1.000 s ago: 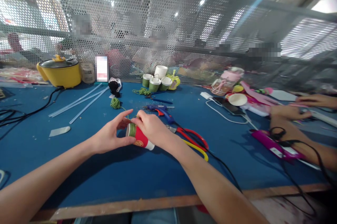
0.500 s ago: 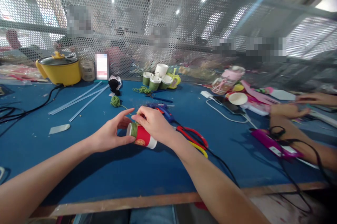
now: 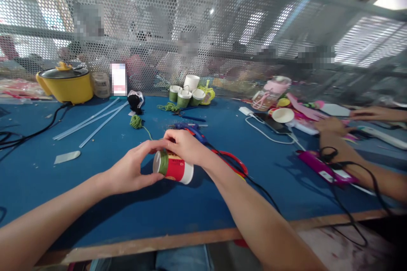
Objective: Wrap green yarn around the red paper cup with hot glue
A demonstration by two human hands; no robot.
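From my remote station I count two working hands and, between them, one red-and-white paper cup [image 3: 176, 170], lying on its side above the near half of the blue table [image 3: 127, 216], with one green yarn band around its left end. The left hand [image 3: 132, 169] clasps the cup at that end, thumb below and fingers over the top. The right hand [image 3: 184, 146] bends over the upper side; its fingertips are hidden, and I cannot tell whether they pinch the yarn.

Beyond I record one yarn ball [image 3: 136, 121], its strand leading toward the hands; one loose yarn heap [image 3: 168, 107]; three translucent sticks [image 3: 103, 126]; one blue glue gun [image 3: 197, 134]; three green-wrapped cups [image 3: 183, 100] and one plain white cup [image 3: 191, 82] behind them; one yellow pot [image 3: 68, 86]. Two co-worker's hands [image 3: 332, 127] show at right.

Against the frame half a second ago, I note that the left fingers, then raised apart, now meet the right hand. The cup has turned: its round emblem sits lower, and small lettering shows above.
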